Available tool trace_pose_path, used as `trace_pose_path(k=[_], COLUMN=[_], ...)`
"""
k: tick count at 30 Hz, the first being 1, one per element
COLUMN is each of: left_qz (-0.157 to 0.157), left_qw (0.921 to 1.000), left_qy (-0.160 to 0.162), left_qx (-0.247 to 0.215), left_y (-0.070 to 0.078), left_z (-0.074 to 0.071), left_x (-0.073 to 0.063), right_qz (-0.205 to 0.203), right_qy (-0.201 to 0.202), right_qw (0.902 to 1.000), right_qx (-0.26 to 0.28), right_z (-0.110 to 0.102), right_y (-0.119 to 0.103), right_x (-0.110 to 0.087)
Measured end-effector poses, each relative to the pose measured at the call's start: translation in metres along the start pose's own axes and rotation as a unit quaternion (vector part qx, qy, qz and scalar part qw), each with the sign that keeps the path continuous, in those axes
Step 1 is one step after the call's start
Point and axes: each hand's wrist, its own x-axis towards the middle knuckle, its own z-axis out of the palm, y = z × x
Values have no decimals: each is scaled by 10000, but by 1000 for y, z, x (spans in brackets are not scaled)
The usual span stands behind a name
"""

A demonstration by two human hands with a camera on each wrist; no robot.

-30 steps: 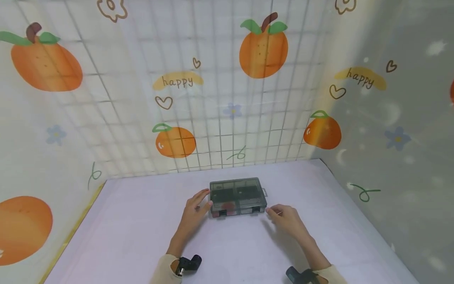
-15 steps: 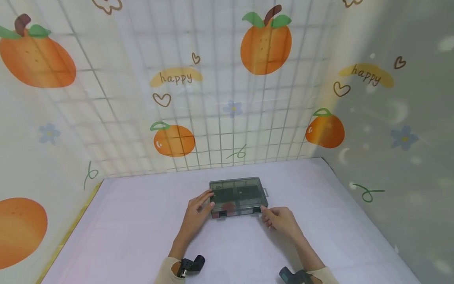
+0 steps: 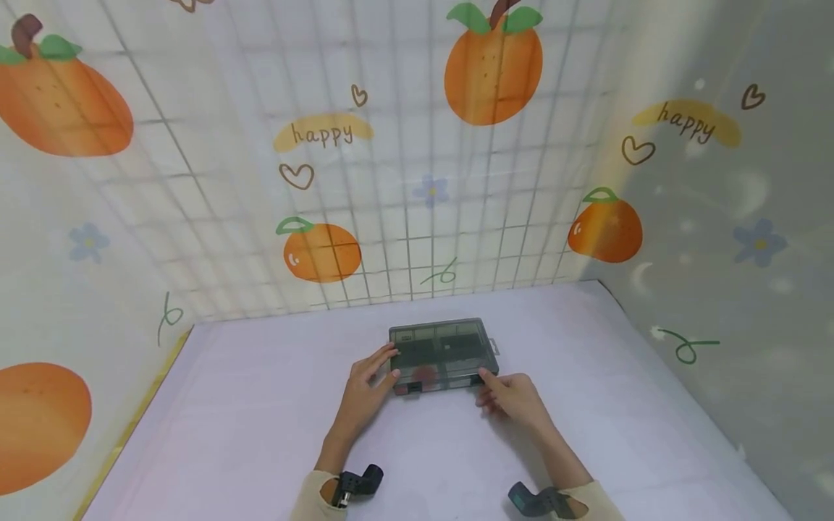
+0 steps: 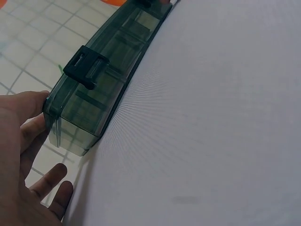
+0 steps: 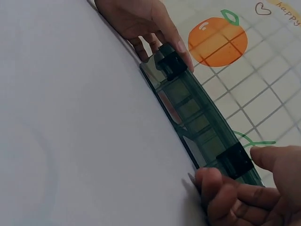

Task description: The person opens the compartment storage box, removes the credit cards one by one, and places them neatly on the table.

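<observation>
Left hand (image 3: 366, 387): fingers loosely spread, mostly straight — touching left end of plastic box (image 3: 449, 354), no firm grip. Right hand (image 3: 517, 399): fingers curled, thumb at lid edge, pinching at right latch (image 5: 235, 161). Box flat on white table (image 3: 260, 412) between hands, lid down. Contents unclear through tinted plastic. Right-wrist view: right fingers hide near end. Sleeves (image 3: 318, 499) cut off.

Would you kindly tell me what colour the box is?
The box is translucent dark green, best seen in the left wrist view.
</observation>
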Motion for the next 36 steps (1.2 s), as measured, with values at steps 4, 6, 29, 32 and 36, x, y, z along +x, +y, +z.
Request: trace_pose_path(k=[4,6,29,32,36], left_qz=[60,123,112,94,64], left_qw=[9999,9998,9999,9999,9999], left_qy=[-19,-4,-45,-55,-100], left_qx=[92,144,68,57,53], left_y=[1,0,-1,0,1], left_z=[-1,0,1,0,0], left_x=[1,1,0,-1,0], right_qz=[152,238,-65,-281,-489], right_qy=[77,36,127,-45,-376], right_qw=[9998,9995,9982,9989,9981], right_qx=[61,226,-577,-382,-93], right_z=[3,3,-6,3,18], right_y=[-3,-4,-12,-13,-13], right_x=[1,1,-13,-16,-17])
